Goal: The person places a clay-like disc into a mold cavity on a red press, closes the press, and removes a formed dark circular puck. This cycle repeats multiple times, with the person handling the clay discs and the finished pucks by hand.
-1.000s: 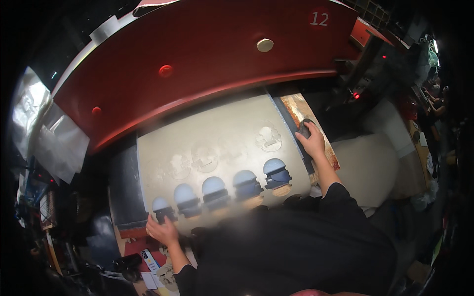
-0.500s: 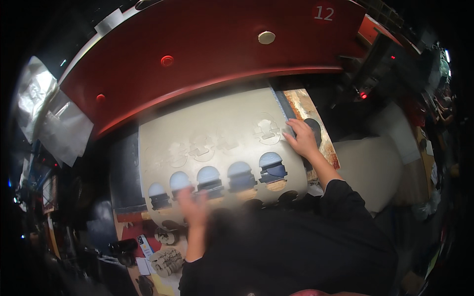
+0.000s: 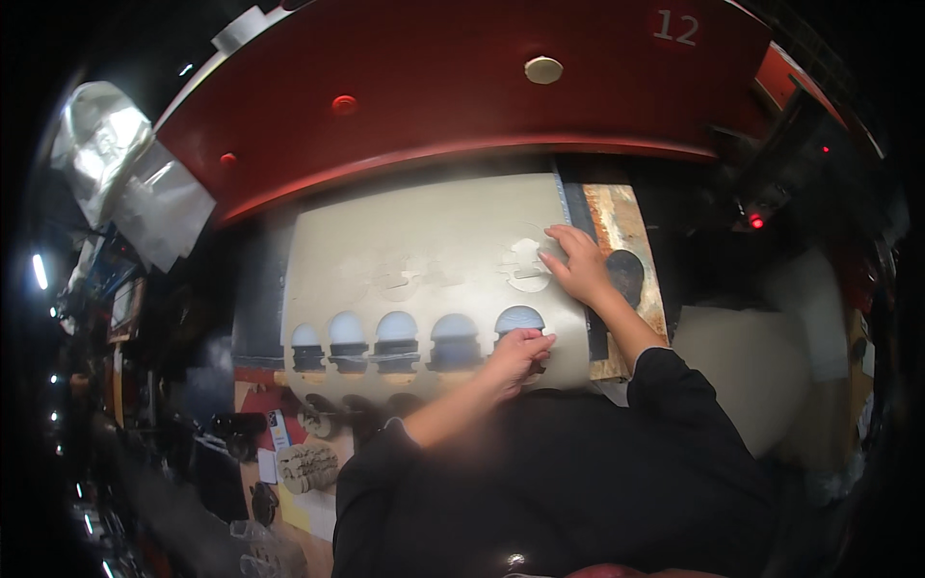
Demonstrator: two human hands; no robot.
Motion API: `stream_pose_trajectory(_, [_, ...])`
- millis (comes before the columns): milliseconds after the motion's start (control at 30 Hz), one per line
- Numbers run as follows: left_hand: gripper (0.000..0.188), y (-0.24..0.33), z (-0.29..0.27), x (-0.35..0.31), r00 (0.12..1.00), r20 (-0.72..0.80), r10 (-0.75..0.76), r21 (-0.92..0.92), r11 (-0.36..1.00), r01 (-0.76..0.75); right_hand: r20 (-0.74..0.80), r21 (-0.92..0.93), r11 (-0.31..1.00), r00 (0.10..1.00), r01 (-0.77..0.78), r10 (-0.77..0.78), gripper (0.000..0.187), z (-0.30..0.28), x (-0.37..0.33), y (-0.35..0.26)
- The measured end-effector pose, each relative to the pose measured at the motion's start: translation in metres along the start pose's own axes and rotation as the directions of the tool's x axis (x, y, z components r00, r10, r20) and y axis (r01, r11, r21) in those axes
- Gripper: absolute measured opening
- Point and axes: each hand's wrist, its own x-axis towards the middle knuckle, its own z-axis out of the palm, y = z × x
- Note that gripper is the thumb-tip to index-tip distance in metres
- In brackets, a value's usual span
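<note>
A large beige-grey sheet (image 3: 366, 231) lies over a dark flat bed, its near part curving down toward me. A row of several rounded holes, such as the middle hole (image 3: 396, 328), runs across it, with pale blue and dark surfaces showing through. My left hand (image 3: 520, 361) is at the rightmost hole, fingers curled together; what they grip, if anything, is hidden. Near the sheet's right edge, my right hand (image 3: 576, 262) rests with fingers spread, beside a rounded cut outline (image 3: 525, 265). Fainter outlines show to the left of that one.
A red machine beam (image 3: 434, 96) spans the far side. Right of the sheet is a worn board (image 3: 626, 222) with a dark oval piece (image 3: 625, 277) on it. At lower left, a phone (image 3: 278, 430) lies near stacked grey pieces (image 3: 308, 467). Silvery plastic (image 3: 101, 144) hangs at far left.
My left hand has moved right across the sheet, from the left-hand holes to the rightmost hole, and its fingers have curled closed. My right hand stays near the right edge.
</note>
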Motion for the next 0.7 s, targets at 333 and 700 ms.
stream_pose_trajectory(333, [0.056,0.001,-0.017,-0.037,0.993,0.12,-0.01,-0.046,0.999,0.016,0.293,0.039,0.97,0.925,0.239,-0.24,0.084,-0.004,-0.044,-0.032])
stream_pose_trajectory(700, [0.067,-0.011,-0.026,-0.034,0.986,0.169,0.005,-0.389,0.919,0.062,0.284,0.02,0.974,0.933,0.226,-0.222,0.09,-0.001,-0.051,-0.035])
